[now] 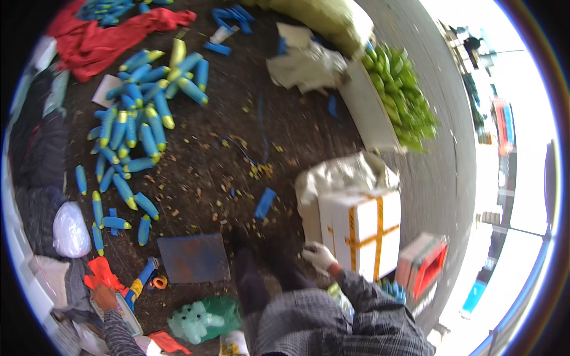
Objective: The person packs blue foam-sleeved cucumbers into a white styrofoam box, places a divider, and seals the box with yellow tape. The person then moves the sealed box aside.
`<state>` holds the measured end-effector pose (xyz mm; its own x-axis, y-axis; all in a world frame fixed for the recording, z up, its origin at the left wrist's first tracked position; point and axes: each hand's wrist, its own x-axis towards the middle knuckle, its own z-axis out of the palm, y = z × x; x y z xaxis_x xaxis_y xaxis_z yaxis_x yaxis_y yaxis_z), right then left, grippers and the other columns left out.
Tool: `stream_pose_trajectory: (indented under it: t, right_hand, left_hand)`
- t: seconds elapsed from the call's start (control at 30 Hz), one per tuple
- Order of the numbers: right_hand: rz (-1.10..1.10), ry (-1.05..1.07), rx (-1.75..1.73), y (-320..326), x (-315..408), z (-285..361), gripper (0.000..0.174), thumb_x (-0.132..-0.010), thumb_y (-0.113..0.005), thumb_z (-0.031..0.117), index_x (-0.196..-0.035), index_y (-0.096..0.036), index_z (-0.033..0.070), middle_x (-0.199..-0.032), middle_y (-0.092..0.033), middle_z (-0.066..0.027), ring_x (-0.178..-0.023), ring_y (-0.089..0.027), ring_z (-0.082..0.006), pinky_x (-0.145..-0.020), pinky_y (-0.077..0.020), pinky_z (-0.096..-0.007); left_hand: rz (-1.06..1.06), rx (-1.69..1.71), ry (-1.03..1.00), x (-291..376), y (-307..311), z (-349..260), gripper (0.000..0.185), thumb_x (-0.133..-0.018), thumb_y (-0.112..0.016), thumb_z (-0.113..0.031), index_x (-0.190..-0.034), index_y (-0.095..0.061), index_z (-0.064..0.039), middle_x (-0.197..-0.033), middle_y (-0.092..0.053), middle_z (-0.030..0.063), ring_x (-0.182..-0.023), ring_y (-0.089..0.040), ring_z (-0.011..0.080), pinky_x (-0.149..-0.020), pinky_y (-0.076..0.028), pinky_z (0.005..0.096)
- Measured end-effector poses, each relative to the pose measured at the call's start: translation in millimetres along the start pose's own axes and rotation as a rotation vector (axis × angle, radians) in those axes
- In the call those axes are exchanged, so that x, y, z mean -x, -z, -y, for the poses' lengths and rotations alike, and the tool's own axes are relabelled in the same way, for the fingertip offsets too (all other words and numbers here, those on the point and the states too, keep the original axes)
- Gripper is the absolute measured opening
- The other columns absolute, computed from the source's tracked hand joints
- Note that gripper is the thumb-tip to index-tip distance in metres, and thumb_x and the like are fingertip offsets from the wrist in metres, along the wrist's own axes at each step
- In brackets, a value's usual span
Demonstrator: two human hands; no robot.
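My left hand (105, 297), bare below a grey patterned sleeve, rests at the lower left over a shallow whitish tray (128, 313), against a bright orange cloth (106, 272). Its fingers are partly hidden, so I cannot tell whether it grips anything. A blue-and-yellow tape dispenser (141, 281) lies close by, beside a small orange tape roll (159, 281). My right hand (319, 257) wears a white glove. It hovers near my knee with fingers apart and nothing seen in it. The white foam box (335, 236), crossed with yellow tape, stands just beyond it.
Blue-wrapped long vegetables (133, 115) with yellow-green ends lie piled at left. An open foam box (369, 111) holds long green vegetables (396, 84). A rust-stained blue plate (193, 259) lies before my feet. Green plastic bags (200, 318) and a red crate (423, 267) flank me.
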<state>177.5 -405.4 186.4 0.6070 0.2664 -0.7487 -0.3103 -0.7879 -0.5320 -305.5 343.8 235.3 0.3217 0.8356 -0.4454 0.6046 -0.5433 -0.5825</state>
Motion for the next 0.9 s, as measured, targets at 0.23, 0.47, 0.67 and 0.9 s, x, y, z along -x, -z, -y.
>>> stream_pose_trajectory:
  t: [0.23, 0.47, 0.67, 0.9]
  right_hand:
    - [-0.062, -0.103, -0.260, -15.6, 58.9, 9.2, 0.051, -0.099, -0.080, 0.028, -0.142, -0.069, 0.002, -0.130, -0.078, -0.0149, -0.119, -0.072, -0.0218, -0.106, -0.0566, -0.0358]
    - [-0.379, -0.229, -0.503, -11.4, 122.7, -57.4, 0.045, -0.104, -0.078, 0.024, -0.141, -0.069, 0.000, -0.129, -0.077, -0.0130, -0.120, -0.071, -0.0181, -0.107, -0.0553, -0.0338]
    - [-0.821, -0.487, -0.834, -20.7, 207.5, -204.8, 0.033, -0.111, -0.067, 0.024, -0.132, -0.073, 0.000, -0.109, -0.080, -0.0102, -0.097, -0.077, -0.0152, -0.084, -0.0607, -0.0309]
    - [-0.770, -0.780, -0.875, -23.2, 288.6, -288.4, 0.038, -0.100, -0.074, 0.027, -0.128, -0.077, 0.001, -0.112, -0.083, -0.0154, -0.095, -0.079, -0.0219, -0.085, -0.0610, -0.0361]
  left_hand:
    - [-0.326, 0.104, -0.381, 40.2, 92.7, -86.7, 0.042, -0.102, -0.072, -0.040, -0.127, -0.076, -0.007, -0.123, -0.075, 0.0181, -0.118, -0.068, 0.0390, -0.105, -0.051, 0.0533]
    - [0.288, 0.709, -0.769, 125.2, 192.5, -324.6, 0.043, -0.102, -0.074, -0.031, -0.136, -0.075, -0.004, -0.122, -0.077, 0.0184, -0.117, -0.072, 0.0350, -0.104, -0.054, 0.0462]
    - [0.427, 0.822, -1.031, 208.4, 280.1, -548.6, 0.048, -0.106, -0.073, -0.034, -0.141, -0.072, -0.001, -0.131, -0.075, 0.0179, -0.119, -0.075, 0.0290, -0.103, -0.058, 0.0416]
    - [0.423, 0.881, -1.186, 313.2, 369.8, -741.4, 0.049, -0.108, -0.072, -0.037, -0.142, -0.071, -0.001, -0.136, -0.076, 0.0144, -0.125, -0.071, 0.0220, -0.110, -0.053, 0.0366]
